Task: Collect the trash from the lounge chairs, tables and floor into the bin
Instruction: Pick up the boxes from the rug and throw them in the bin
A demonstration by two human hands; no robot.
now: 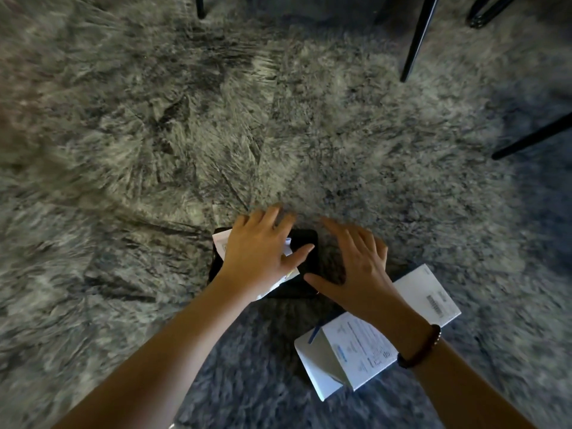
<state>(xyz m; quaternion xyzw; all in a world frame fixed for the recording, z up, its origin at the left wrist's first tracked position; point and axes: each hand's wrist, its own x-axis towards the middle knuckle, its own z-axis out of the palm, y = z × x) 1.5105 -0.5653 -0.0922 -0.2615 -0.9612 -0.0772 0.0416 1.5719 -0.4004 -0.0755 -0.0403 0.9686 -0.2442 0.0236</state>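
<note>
On the shaggy grey rug lies a flat black object with rounded corners; I cannot tell what it is. Crumpled white paper rests on top of it. My left hand lies palm down on that paper, fingers spread. Just to its right, my right hand hovers with fingers apart over the rug at the black object's right edge, holding nothing. A white cardboard box with printed labels and a barcode lies on the rug under my right forearm, partly flattened.
Thin black furniture legs stand on the rug at the upper right and right edge, with another at the top. The rug stretches away to the left and ahead. No bin is in view.
</note>
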